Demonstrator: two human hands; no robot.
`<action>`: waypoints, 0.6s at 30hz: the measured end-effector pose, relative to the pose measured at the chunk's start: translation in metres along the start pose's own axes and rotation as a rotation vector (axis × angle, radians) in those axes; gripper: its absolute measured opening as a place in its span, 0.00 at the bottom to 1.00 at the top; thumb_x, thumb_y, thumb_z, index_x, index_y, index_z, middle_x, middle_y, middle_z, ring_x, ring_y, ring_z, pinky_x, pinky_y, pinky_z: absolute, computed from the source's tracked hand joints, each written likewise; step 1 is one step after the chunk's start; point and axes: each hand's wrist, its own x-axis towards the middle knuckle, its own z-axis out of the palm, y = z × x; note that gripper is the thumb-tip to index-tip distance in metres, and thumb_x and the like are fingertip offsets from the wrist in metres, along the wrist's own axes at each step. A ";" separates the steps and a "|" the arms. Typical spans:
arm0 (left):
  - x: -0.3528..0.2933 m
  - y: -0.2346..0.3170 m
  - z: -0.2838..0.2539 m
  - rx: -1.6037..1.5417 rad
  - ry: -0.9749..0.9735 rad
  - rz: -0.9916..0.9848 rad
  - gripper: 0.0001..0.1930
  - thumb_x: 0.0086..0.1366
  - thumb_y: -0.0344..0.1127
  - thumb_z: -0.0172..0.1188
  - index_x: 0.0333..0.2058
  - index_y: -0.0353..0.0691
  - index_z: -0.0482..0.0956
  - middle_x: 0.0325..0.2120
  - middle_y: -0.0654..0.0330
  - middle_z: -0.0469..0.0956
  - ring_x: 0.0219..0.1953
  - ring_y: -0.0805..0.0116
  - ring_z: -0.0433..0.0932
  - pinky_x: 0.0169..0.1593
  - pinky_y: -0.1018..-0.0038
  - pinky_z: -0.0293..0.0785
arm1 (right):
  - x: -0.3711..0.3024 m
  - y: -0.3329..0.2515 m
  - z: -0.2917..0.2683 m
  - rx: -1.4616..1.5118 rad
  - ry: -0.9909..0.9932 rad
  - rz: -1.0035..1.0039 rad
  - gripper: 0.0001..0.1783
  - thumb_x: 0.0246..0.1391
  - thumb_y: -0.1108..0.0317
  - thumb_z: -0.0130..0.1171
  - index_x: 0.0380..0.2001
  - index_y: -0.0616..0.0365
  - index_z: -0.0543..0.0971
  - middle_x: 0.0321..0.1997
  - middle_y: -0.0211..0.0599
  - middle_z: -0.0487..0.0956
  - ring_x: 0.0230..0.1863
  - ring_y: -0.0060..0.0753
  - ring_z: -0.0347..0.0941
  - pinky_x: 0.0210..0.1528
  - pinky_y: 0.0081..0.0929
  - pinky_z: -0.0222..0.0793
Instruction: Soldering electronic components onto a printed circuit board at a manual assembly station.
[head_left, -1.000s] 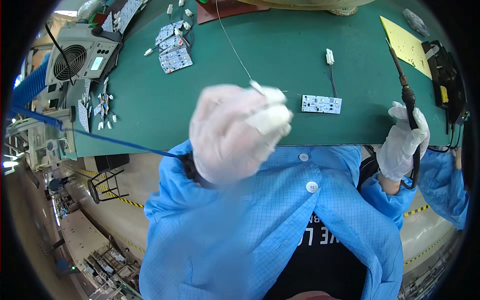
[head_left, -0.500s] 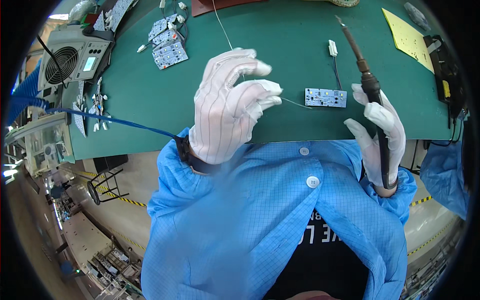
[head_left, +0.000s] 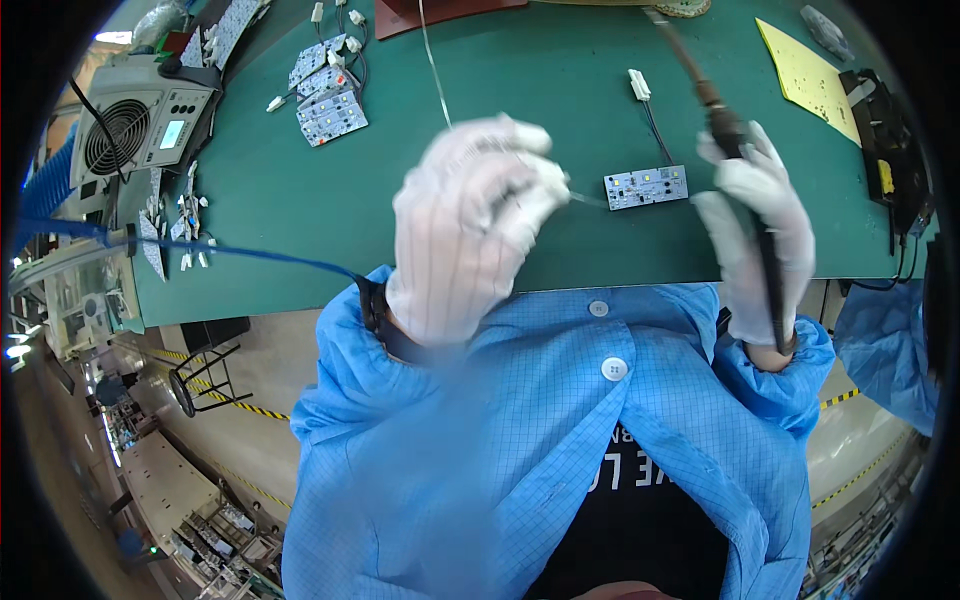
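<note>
My left hand, in a striped white glove, pinches a thin strand of solder wire that runs down from the far side of the table. The wire's free end pokes out past my fingertips toward a small circuit board. That board lies on the green mat, with a dark cable leading up to a white connector. My right hand, gloved too, is closed round a soldering iron. The iron's tip points up and away, beyond the board and apart from it.
Several wired circuit boards lie at the far left of the green mat. A fan-fronted device stands at the left edge. A blue cord runs to my left wrist. A yellow sheet and a black holder are at right.
The fingers of my left hand have drawn closer together on the solder wire. The soldering iron's tip has swung left and away, and the board is turned slightly.
</note>
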 end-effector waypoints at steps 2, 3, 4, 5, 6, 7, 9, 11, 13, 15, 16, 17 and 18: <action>0.009 -0.003 0.000 0.088 0.021 0.050 0.03 0.58 0.27 0.63 0.31 0.42 0.82 0.36 0.57 0.81 0.43 0.59 0.81 0.44 0.68 0.79 | -0.011 -0.002 -0.005 0.247 0.208 0.217 0.15 0.61 0.77 0.55 0.51 0.60 0.76 0.44 0.43 0.83 0.49 0.40 0.79 0.64 0.45 0.65; 0.014 -0.007 0.001 0.127 0.064 0.096 0.03 0.58 0.27 0.64 0.31 0.42 0.82 0.35 0.57 0.81 0.43 0.58 0.81 0.44 0.67 0.79 | -0.017 -0.002 -0.008 0.338 0.288 0.339 0.14 0.66 0.74 0.50 0.53 0.63 0.74 0.44 0.46 0.83 0.49 0.41 0.78 0.63 0.45 0.65; 0.022 -0.013 0.006 0.191 0.140 0.269 0.05 0.56 0.26 0.64 0.32 0.42 0.82 0.35 0.58 0.80 0.43 0.58 0.80 0.42 0.68 0.79 | -0.022 0.001 -0.010 0.405 0.346 0.363 0.20 0.71 0.64 0.43 0.56 0.68 0.70 0.43 0.49 0.82 0.47 0.43 0.78 0.62 0.45 0.66; 0.024 -0.014 0.009 0.233 0.116 0.289 0.05 0.56 0.26 0.65 0.32 0.43 0.83 0.35 0.58 0.80 0.43 0.58 0.80 0.42 0.69 0.79 | -0.026 0.006 -0.011 0.536 0.390 0.362 0.25 0.73 0.58 0.40 0.59 0.68 0.68 0.42 0.49 0.82 0.45 0.43 0.78 0.61 0.44 0.66; 0.028 -0.018 0.015 0.253 0.095 0.284 0.06 0.55 0.27 0.65 0.33 0.43 0.83 0.36 0.58 0.80 0.42 0.58 0.80 0.41 0.69 0.79 | -0.030 0.010 -0.012 0.602 0.359 0.303 0.27 0.72 0.55 0.40 0.59 0.68 0.68 0.41 0.49 0.82 0.44 0.42 0.78 0.60 0.44 0.67; 0.030 -0.020 0.021 0.257 0.085 0.284 0.07 0.55 0.27 0.66 0.34 0.43 0.83 0.36 0.58 0.80 0.42 0.58 0.80 0.41 0.69 0.79 | -0.032 0.015 -0.014 0.677 0.360 0.252 0.28 0.72 0.52 0.41 0.59 0.68 0.69 0.41 0.49 0.81 0.44 0.42 0.78 0.59 0.44 0.68; 0.031 -0.023 0.032 0.189 0.110 0.224 0.07 0.55 0.28 0.67 0.34 0.42 0.84 0.37 0.59 0.80 0.44 0.58 0.79 0.43 0.69 0.78 | -0.040 0.017 -0.013 0.474 0.422 0.325 0.30 0.71 0.49 0.44 0.55 0.68 0.74 0.41 0.49 0.81 0.42 0.40 0.77 0.56 0.41 0.69; 0.029 -0.025 0.038 0.119 0.110 0.141 0.07 0.54 0.28 0.67 0.33 0.42 0.84 0.37 0.59 0.80 0.44 0.59 0.79 0.43 0.69 0.78 | -0.045 0.017 -0.013 0.428 0.484 0.416 0.30 0.68 0.46 0.48 0.49 0.67 0.78 0.45 0.51 0.81 0.43 0.38 0.77 0.52 0.35 0.70; 0.027 -0.026 0.040 0.021 0.115 0.008 0.08 0.53 0.28 0.68 0.33 0.43 0.84 0.37 0.60 0.80 0.45 0.60 0.79 0.44 0.70 0.79 | -0.046 0.013 -0.014 0.459 0.483 0.479 0.29 0.68 0.47 0.49 0.47 0.66 0.79 0.48 0.52 0.81 0.44 0.36 0.77 0.49 0.32 0.72; 0.026 -0.028 0.038 0.033 0.131 0.021 0.08 0.53 0.27 0.68 0.33 0.43 0.84 0.37 0.60 0.80 0.44 0.60 0.79 0.43 0.71 0.79 | -0.045 0.010 -0.015 0.492 0.488 0.523 0.28 0.68 0.48 0.49 0.46 0.66 0.80 0.49 0.53 0.81 0.44 0.36 0.78 0.46 0.30 0.72; 0.027 -0.029 0.037 0.080 0.125 0.028 0.07 0.54 0.27 0.68 0.33 0.43 0.84 0.37 0.60 0.80 0.44 0.60 0.79 0.43 0.70 0.79 | -0.043 0.009 -0.015 0.509 0.495 0.537 0.27 0.68 0.48 0.49 0.46 0.65 0.80 0.49 0.53 0.81 0.44 0.35 0.78 0.46 0.29 0.72; 0.027 -0.028 0.037 0.121 0.130 0.043 0.07 0.54 0.27 0.67 0.33 0.43 0.84 0.36 0.60 0.80 0.45 0.59 0.79 0.44 0.70 0.79 | -0.041 0.008 -0.015 0.521 0.512 0.576 0.26 0.68 0.49 0.49 0.46 0.65 0.80 0.49 0.53 0.81 0.44 0.35 0.78 0.45 0.29 0.73; 0.027 -0.028 0.037 0.162 0.133 0.058 0.06 0.55 0.27 0.67 0.33 0.43 0.84 0.36 0.60 0.80 0.45 0.59 0.79 0.44 0.69 0.78 | -0.040 0.007 -0.015 0.534 0.495 0.558 0.26 0.68 0.49 0.50 0.46 0.65 0.80 0.49 0.53 0.81 0.44 0.35 0.77 0.45 0.29 0.73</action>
